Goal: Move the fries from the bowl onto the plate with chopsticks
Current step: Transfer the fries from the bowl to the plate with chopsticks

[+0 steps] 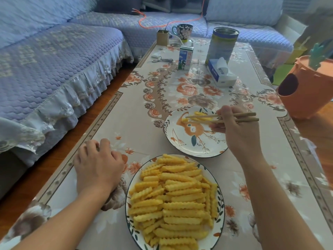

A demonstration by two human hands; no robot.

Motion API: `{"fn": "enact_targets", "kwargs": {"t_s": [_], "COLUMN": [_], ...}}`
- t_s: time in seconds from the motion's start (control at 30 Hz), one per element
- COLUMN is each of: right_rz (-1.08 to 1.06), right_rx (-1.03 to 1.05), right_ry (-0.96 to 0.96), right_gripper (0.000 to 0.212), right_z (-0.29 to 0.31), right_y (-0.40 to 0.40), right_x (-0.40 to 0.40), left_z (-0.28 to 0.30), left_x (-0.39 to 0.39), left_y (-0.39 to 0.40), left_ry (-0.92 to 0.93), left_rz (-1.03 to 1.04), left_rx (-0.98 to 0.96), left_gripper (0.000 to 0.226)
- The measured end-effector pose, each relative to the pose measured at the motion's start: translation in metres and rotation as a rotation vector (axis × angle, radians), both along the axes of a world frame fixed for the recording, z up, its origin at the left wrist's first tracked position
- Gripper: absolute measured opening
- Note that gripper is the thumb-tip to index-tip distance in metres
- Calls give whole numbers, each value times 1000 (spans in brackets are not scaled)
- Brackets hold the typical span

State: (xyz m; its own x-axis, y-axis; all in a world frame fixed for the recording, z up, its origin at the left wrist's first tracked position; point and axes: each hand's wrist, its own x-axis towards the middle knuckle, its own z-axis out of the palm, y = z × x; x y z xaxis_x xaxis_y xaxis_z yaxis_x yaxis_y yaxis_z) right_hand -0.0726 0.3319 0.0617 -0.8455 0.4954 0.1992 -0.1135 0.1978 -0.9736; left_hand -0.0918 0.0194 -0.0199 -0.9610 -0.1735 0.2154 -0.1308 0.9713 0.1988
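Note:
A patterned bowl (220, 199) at the near edge of the table is heaped with crinkle-cut fries (173, 201). Beyond it stands a white plate (191, 145) with an orange animal print; a few fries (199, 117) lie on its far side. My right hand (234, 130) grips a pair of wooden chopsticks (241, 117), whose tips reach left over the plate's fries; whether they pinch one is unclear. Left of the bowl, my left hand (98, 165) rests on the tablecloth with its fingers loosely curled and holds nothing.
On the far part of the floral tablecloth (137, 123) stand a milk carton (185, 57), a tall tin (222, 45), a tissue box (220, 73), a mug (183, 31) and a small box (162, 37). A purple sofa (45, 69) runs along the left; an orange bin (306, 87) stands at the right.

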Motion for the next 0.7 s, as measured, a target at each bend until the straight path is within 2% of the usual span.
{"fn": "enact_targets", "kwargs": {"t_s": [0.17,0.27,0.37,0.53,0.7], "right_rz": [-10,5,174,406,324], "right_rx": [-40,-83,-182,-89,-73], "right_ry": [5,43,39,-95,-32], "right_gripper": [33,40,45,46,40], "right_z": [-3,14,45,65,65], "right_y": [3,5,2,-19,-15], "right_x": [-1,7,21,37,36], "left_z": [0,1,1,2,2], "left_x": [0,0,0,1,1], "left_y": [0,1,1,0,1], "left_ry": [-3,-6,-2,-6,-3], "left_rz": [-5,-5,-7,-4,-5], "left_rx": [-6,-11,-11,-9,-2], "left_gripper": [27,27,27,27,26]}}
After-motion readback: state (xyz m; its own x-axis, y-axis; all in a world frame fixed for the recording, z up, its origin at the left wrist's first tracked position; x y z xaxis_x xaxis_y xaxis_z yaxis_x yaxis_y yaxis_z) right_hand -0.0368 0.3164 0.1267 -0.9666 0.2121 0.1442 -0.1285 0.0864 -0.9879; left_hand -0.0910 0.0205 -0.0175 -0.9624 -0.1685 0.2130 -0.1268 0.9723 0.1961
